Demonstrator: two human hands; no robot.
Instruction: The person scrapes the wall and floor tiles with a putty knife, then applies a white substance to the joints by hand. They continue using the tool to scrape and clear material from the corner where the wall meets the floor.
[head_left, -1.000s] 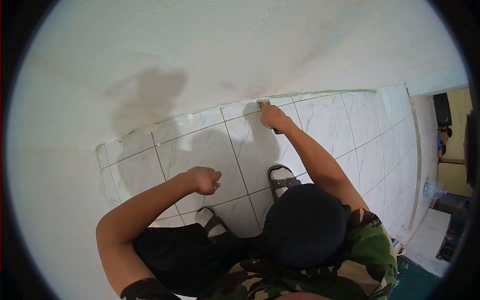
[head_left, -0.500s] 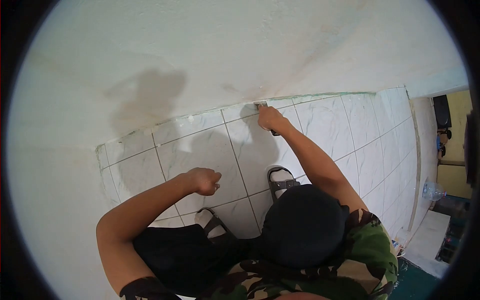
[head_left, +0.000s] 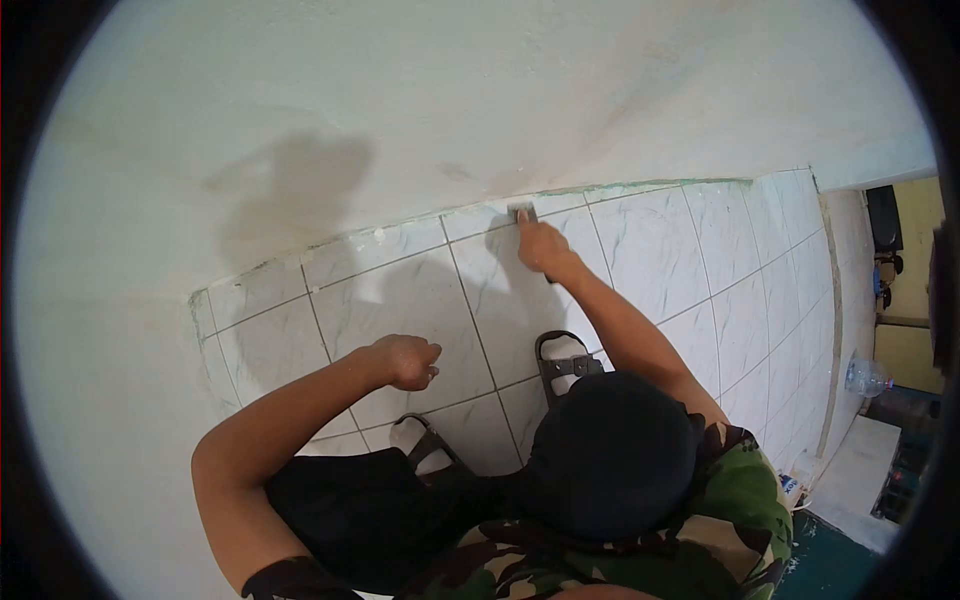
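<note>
My right hand [head_left: 543, 248] is closed round a scraper [head_left: 522, 211], whose flat blade rests on the tiles by the foot of the wall. A finger lies along the tool, and the end of its handle shows below the hand. My left hand [head_left: 405, 362] is curled above the floor tiles [head_left: 400, 300], away from the wall; what its fingers hold, if anything, is too small to make out. A rough, greenish edge [head_left: 640, 184] runs where the tiles meet the pale wall [head_left: 450, 100].
Two sandalled feet [head_left: 565, 362] stand on the tiles below the hands. A dark cap [head_left: 615, 455] covers part of the lower view. At the right are a clear plastic bottle [head_left: 866, 378], a pale slab [head_left: 858, 462] and a doorway with dark items.
My right hand has turned slightly, and more of the scraper's blade shows. My left hand stays almost where it was.
</note>
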